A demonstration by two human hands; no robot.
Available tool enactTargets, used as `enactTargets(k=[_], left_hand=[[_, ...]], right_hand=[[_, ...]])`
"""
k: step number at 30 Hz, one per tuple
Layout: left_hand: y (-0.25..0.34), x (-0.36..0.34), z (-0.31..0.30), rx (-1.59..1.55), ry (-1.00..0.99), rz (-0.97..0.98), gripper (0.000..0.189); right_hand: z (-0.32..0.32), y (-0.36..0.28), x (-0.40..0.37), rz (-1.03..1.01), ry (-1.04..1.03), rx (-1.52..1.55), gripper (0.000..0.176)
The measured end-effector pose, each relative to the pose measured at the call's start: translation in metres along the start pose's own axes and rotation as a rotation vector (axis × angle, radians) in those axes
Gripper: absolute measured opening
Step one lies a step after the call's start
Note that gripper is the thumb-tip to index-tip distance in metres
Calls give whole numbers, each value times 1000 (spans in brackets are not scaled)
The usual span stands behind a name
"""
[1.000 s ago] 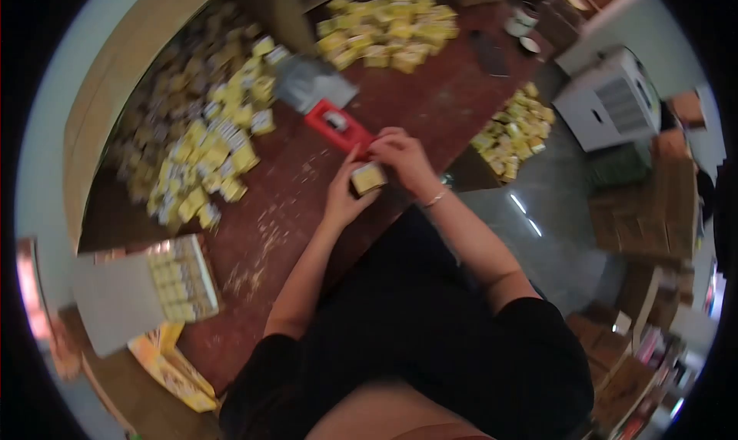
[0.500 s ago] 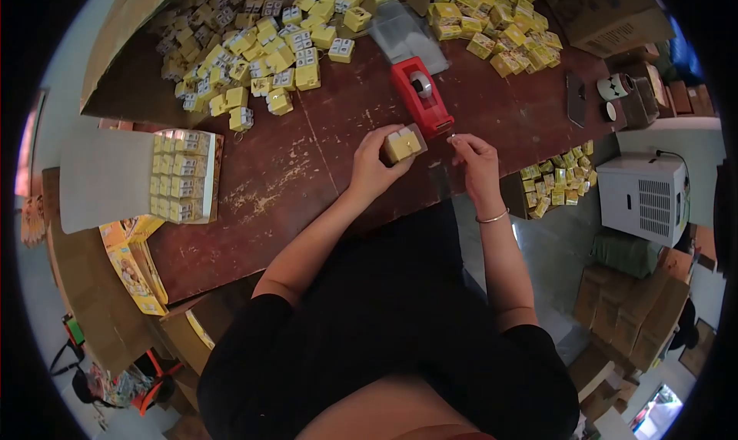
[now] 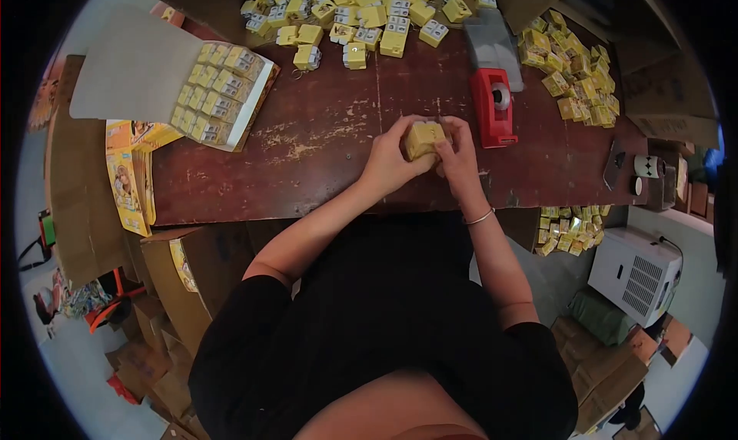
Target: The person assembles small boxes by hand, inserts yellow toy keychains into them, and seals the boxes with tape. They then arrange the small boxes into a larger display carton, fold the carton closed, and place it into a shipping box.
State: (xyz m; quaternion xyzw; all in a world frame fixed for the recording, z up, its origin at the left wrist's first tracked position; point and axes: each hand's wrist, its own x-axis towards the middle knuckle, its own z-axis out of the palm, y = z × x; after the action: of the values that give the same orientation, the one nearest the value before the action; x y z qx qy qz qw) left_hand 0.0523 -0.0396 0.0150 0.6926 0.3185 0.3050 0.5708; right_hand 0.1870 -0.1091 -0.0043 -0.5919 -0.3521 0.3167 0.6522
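Between both hands, above the red-brown table (image 3: 323,175), is a small yellow box (image 3: 425,138). My left hand (image 3: 390,162) is wrapped round its left side, and my right hand (image 3: 459,157) grips its right side with fingers and thumb. Whether any tape is on the box is too small to tell. Just right of my right hand stands a red tape dispenser (image 3: 494,109) with a roll in it. Beyond it lie clear plastic sleeves (image 3: 492,44).
Loose yellow boxes (image 3: 369,17) lie at the back, with another pile (image 3: 576,75) at the back right. An open display carton (image 3: 219,90) filled with small boxes is at the left. A phone (image 3: 613,166) and patterned cup (image 3: 648,166) sit at the right.
My right hand has moved from the dispenser's front end to the box, and both hands now hold it. The view has turned, so the table's things appear shifted.
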Motion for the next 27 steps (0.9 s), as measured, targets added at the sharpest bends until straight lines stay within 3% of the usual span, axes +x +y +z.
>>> enactTargets(k=[1,3,4,5,6,7,8,9,11,12,14,16,18,19,20,22,23,27], left_hand=[[-1,-2,-1,-206,-96,-158,60],[-3,-4,-9,-146,-112,-161,69],[-3,-3,-16,-80,-148,-154,78],[-1,-3,-21,-83,-147,-154,78],[7,-3,-25,-379,-66,-156,82],[11,-2,-25,-678,14,-155,86],[6,-2,-21,-866,76,-128,85],[1,-1,-9,-882,59,-130,85],[-6,-10,18,-1147,-75,-205,74],[3,-12,26,-1085,-83,-378,62],[3,-3,34,-1123,-117,-414,60],[-11,6,42,-1155,-119,-466,53],[-10,12,54,-1062,-223,-506,56],[-9,13,60,-961,-318,-540,60],[-9,16,69,-959,-325,-541,60],[-13,21,89,-747,-406,-168,72],[-17,26,93,-671,-468,-156,82],[-28,37,98,-551,-509,-140,75]], right_hand=[[0,-2,3,-1,-19,-3,33],[1,-13,5,96,-237,-97,40],[1,-19,7,95,-244,-97,40],[-2,-25,7,303,-250,97,43],[-7,-30,5,510,-247,286,45],[-11,-35,3,507,-240,273,45],[-11,-39,-1,479,-193,448,46],[-11,-42,-5,444,-140,621,47],[-10,-38,-19,470,-85,657,48],[-11,-37,-25,494,-53,709,49],[-29,-45,-27,491,-19,632,46],[-78,-50,-15,427,14,3,33],[-120,-35,1,302,260,-220,21],[-123,-23,14,15,307,-449,16],[-129,-8,23,15,315,-449,16],[-134,6,34,101,140,-444,15],[-138,12,34,98,143,-440,15],[-130,-22,11,31,239,-417,14]])
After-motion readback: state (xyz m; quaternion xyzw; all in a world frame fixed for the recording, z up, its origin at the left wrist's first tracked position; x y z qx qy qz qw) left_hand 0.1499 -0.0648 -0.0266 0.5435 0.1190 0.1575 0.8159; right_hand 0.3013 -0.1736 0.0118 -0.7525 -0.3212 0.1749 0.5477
